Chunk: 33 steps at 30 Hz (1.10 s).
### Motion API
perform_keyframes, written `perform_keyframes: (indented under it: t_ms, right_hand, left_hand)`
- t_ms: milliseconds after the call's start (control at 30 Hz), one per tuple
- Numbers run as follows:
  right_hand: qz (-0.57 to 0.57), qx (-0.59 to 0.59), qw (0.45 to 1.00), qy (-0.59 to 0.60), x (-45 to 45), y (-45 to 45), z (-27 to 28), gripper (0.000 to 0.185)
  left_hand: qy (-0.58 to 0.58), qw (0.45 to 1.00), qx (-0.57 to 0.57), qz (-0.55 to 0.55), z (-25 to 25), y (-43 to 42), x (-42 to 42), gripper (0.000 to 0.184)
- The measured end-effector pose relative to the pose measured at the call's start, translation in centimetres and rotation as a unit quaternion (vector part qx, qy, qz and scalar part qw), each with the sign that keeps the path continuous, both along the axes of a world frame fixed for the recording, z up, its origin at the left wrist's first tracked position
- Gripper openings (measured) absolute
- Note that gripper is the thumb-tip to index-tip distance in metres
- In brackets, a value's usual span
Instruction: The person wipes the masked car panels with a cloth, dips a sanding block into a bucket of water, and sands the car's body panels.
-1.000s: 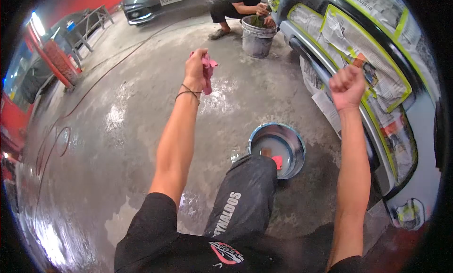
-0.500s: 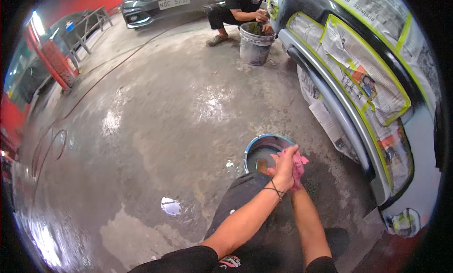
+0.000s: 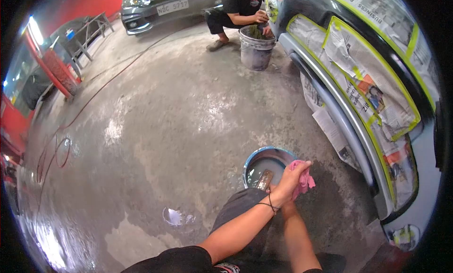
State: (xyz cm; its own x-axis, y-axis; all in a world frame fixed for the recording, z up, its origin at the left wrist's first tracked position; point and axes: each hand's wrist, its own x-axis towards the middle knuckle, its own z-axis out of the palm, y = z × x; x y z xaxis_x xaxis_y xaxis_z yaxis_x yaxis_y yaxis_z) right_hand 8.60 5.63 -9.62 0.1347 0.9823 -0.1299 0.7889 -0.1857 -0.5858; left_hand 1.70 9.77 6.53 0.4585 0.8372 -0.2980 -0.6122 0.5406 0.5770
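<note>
Toward twelve o'clock, beyond the bare concrete, a crouching person in black clothes [image 3: 243, 8] sits behind a round, stained whitish plastic bucket [image 3: 257, 51], with a dark grey car [image 3: 146, 14] at eleven. From one to four o'clock curves a silver-grey car body panel [image 3: 347, 112], covered with printed newspaper sheets [image 3: 396, 103] edged in lime-yellow tape [image 3: 413, 39]. At about half past four sits a round, blue-rimmed basin [image 3: 269, 149] of cloudy water, holding a brown rectangular block [image 3: 265, 178] whose long axis runs from one to seven. A dark-trousered knee [image 3: 240, 202] blocks the basin's near edge. Underfoot, the grey concrete floor [image 3: 165, 107] is mottled and wet in shining patches; a thin reddish hose [image 3: 113, 78] trails across it toward nine, and at ten stand a red post [image 3: 61, 72] and a bright light tube [image 3: 35, 30]. Beside the basin's four o'clock side, the left hand [image 3: 290, 181] is clenched around a crumpled pink cloth [image 3: 306, 179], whose longer direction runs roughly twelve to six, its ragged loose edge facing between three and four. Mostly hidden behind the left wrist is the right hand [image 3: 288, 208]; I cannot tell whether it grasps anything.
</note>
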Motion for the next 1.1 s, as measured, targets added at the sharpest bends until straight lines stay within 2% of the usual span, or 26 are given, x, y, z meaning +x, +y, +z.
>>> perform_keyframes:
  t_ms: [233, 333, 400, 433, 467, 533, 567, 600, 667, 700, 733, 767, 800, 867, 900, 967, 1000, 1067, 1100]
  right_hand:
    - [0.003, -0.005, 1.000, -0.023, -0.2, 0.5, -0.2, 0.032]
    - [0.005, -0.004, 0.999, -0.040, -0.3, 0.8, -0.3, 0.035]
    - [0.004, -0.003, 0.998, -0.055, -0.6, 1.2, -0.6, 0.038]
    - [0.004, -0.003, 0.998, -0.061, -0.7, 1.3, -0.8, 0.040]
    - [0.003, 0.000, 0.997, -0.071, -0.6, 1.6, -1.0, 0.041]
    - [0.007, 0.011, 0.995, -0.098, -0.4, 1.9, -1.6, 0.044]
    - [0.008, 0.019, 0.994, -0.110, -0.1, 2.0, -1.7, 0.046]
    - [0.005, 0.137, 0.987, -0.079, 1.6, 1.6, -4.0, 0.043]
    - [-0.042, 0.111, 0.989, 0.086, 2.0, -0.8, -1.1, 0.037]
    - [-0.070, 0.033, 0.986, 0.150, 1.9, -0.7, 1.4, 0.036]
    - [-0.106, -0.045, 0.972, 0.204, 1.7, -0.7, 3.9, 0.035]
    - [-0.129, -0.045, 0.939, 0.317, 2.6, 0.3, 4.0, 0.034]
    - [-0.149, -0.041, 0.891, 0.427, 3.3, 1.0, 4.2, 0.034]
    - [-0.170, -0.018, 0.754, 0.634, 3.6, 2.3, 5.1, 0.033]
    - [-0.168, -0.013, 0.757, 0.632, 3.7, 2.4, 5.3, 0.033]
    - [-0.161, 0.000, 0.695, 0.701, 3.7, 2.6, 6.7, 0.053]
    - [-0.153, 0.007, 0.696, 0.701, 3.9, 2.8, 7.4, 0.053]
    - [-0.112, -0.016, 0.613, 0.782, 3.5, 3.2, 8.5, 0.066]
    - [-0.090, -0.017, 0.612, 0.786, 2.9, 3.4, 9.3, 0.074]
  left_hand:
    - [-0.027, 0.998, 0.042, -0.036, 0.0, 0.3, -1.0, 0.027]
    - [-0.013, 0.999, 0.036, 0.000, 0.0, -0.3, -0.7, 0.028]
    - [0.028, 0.996, 0.085, -0.002, 0.6, -0.1, -1.8, 0.029]
    - [0.070, 0.990, 0.113, 0.053, 0.4, 0.0, -1.9, 0.028]
    - [0.069, 0.991, 0.106, 0.053, 0.4, 0.2, -2.1, 0.028]
    - [-0.041, 0.986, 0.049, 0.153, -0.1, 0.5, -2.5, 0.027]
    - [-0.076, 0.986, 0.034, 0.146, 0.1, 0.4, -2.9, 0.027]
    - [-0.069, 0.990, 0.046, 0.118, 0.3, 0.2, -3.2, 0.027]
    - [-0.048, 0.995, 0.066, 0.057, 0.5, -1.3, -2.7, 0.029]
    - [-0.038, 0.995, 0.088, 0.026, 0.5, -2.4, -1.9, 0.030]
    - [-0.045, 0.997, 0.059, 0.018, 0.6, -4.2, -1.1, 0.030]
    - [-0.018, 0.988, 0.151, 0.003, 1.1, -4.9, -0.3, 0.030]
    - [-0.036, 0.982, 0.185, -0.021, 1.0, -5.9, 0.6, 0.029]
    - [-0.054, 0.971, 0.221, -0.075, 2.2, -7.9, 1.1, 0.029]
    - [-0.057, 0.968, 0.216, -0.115, 2.3, -8.7, 1.4, 0.030]
    - [-0.073, 0.959, 0.218, -0.166, 2.3, -10.3, 2.0, 0.031]
    - [-0.085, 0.954, 0.226, -0.177, 2.2, -10.8, 2.3, 0.032]
    - [-0.065, 0.946, 0.257, -0.186, 2.3, -11.4, 2.1, 0.034]
    - [-0.063, 0.944, 0.253, -0.202, 2.9, -11.4, 1.5, 0.034]
